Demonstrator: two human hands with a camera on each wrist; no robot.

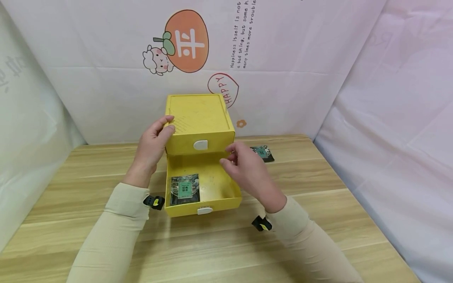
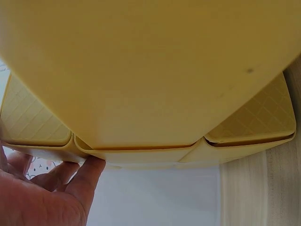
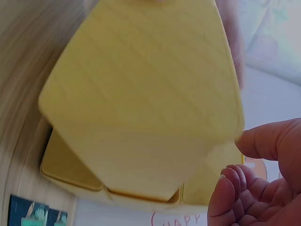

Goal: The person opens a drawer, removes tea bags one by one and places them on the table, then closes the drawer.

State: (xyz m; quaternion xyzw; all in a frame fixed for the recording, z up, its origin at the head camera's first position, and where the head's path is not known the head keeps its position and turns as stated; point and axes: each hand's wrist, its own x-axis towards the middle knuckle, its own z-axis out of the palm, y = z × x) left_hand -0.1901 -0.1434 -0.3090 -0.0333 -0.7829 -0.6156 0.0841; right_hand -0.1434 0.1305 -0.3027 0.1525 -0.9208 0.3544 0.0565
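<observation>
A yellow drawer box (image 1: pixel 198 114) stands on the table, with a white pull on its upper front. Below that front, a yellow drawer (image 1: pixel 219 184) is pulled out. A dark packet with a green label (image 1: pixel 185 190) lies in the drawer's left part. My left hand (image 1: pixel 150 145) rests at the box's upper left edge, thumb and forefinger on the top; other fingers touch its side in the left wrist view. My right hand (image 1: pixel 249 169) hovers over the drawer's right side near the upper front, fingers loosely curled. Nothing shows in its grasp.
A second dark packet (image 1: pixel 262 153) with a green label lies on the wooden table (image 1: pixel 311 212), behind my right hand. White printed cloth (image 1: pixel 283 90) hangs behind and at both sides. Further yellow sections (image 2: pixel 263 113) flank the pulled-out drawer in the left wrist view.
</observation>
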